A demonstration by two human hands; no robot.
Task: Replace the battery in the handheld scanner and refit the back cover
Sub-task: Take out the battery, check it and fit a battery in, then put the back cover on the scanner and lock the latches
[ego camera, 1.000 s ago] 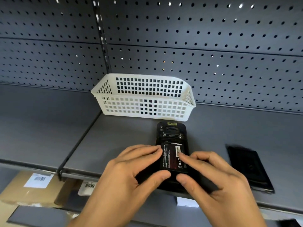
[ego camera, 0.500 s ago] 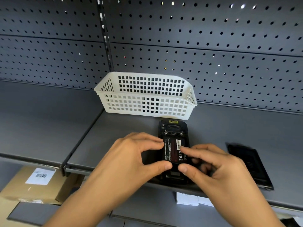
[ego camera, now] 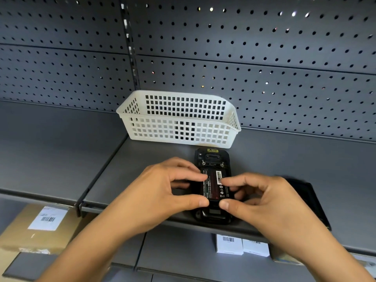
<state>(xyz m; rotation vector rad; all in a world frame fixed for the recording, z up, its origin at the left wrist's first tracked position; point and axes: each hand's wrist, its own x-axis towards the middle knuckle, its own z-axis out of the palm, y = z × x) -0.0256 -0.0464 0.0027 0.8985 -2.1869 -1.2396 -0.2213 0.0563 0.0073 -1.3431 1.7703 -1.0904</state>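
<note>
Battery lies in scanner on shelf, pinched by left hand and right hand; seating step, apparently unfinished. Next: press flush, then fetch back cover.

**Grey shelf and its load**

Running grey and metal beneath a perforated back panel. Carrying a white lattice basket at the rear, a black scanner lying flat just in front, back upward near the front edge, and a black cover resting apart to the right.
</note>
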